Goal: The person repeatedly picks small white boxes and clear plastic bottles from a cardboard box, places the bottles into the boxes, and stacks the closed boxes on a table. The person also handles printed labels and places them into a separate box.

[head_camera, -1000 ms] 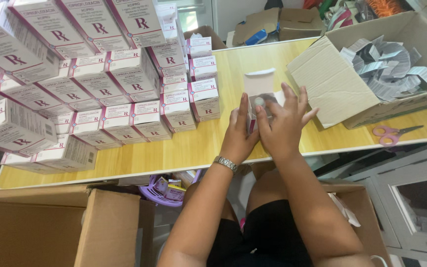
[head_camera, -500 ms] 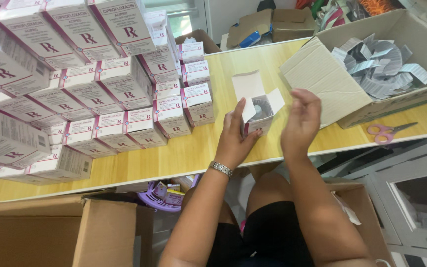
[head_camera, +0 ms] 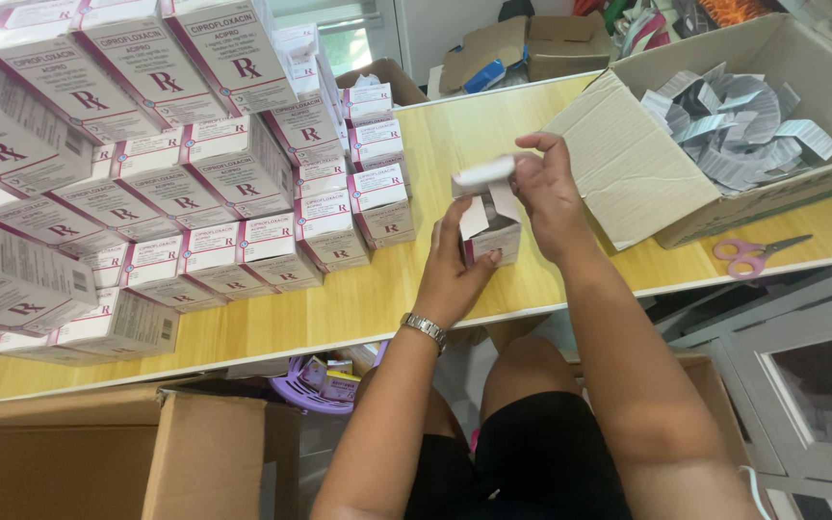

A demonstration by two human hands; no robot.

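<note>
A small white and maroon carton [head_camera: 493,236] stands upright on the wooden table [head_camera: 435,289], its top flaps open. My left hand [head_camera: 455,274] grips the carton's left and near side. Above it, my right hand [head_camera: 546,197] pinches the carton's white top flap [head_camera: 483,173], bending it over the opening. A metal watch sits on my left wrist.
Several stacked rows of like cartons [head_camera: 146,193] fill the table's left half. A big open cardboard box [head_camera: 724,125] of silver blister strips lies at the right, pink scissors [head_camera: 753,255] beside it. Another cardboard box [head_camera: 117,453] and a purple basket [head_camera: 325,385] sit below the table edge.
The carton was turned upright and its flaps opened. My right hand rose from the carton's side to its top flap, and the view moved closer.
</note>
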